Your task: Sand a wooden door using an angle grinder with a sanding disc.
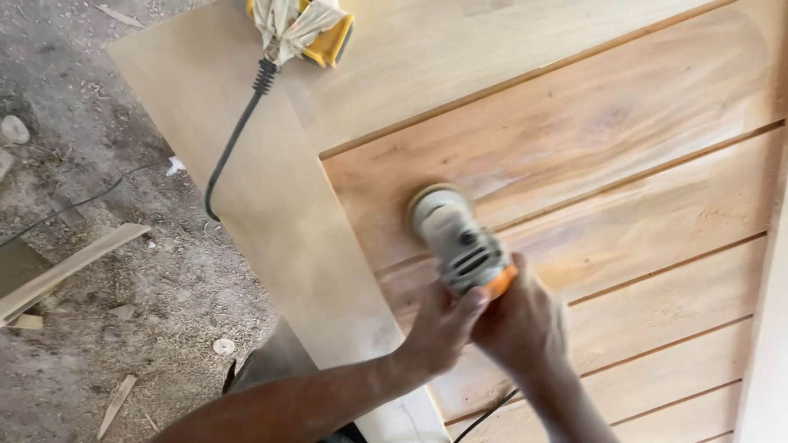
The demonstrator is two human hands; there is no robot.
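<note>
Both hands clamped on the sander (456,239): left hand (441,326) & right hand (523,324) touching at its rear grip, disc flat on the door (624,156), near the door's left stile. Yellow tool (316,29) w/ cloth bag (289,23) lies at the door's top edge, cord (234,139) running down from it.

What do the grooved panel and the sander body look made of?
The grooved panel looks like bare, unfinished wood: visible grain, matte surface, pale dust. The sander, held by the left hand and right hand, looks like grey moulded plastic with vent slots and an orange band, dust-coated.
</note>
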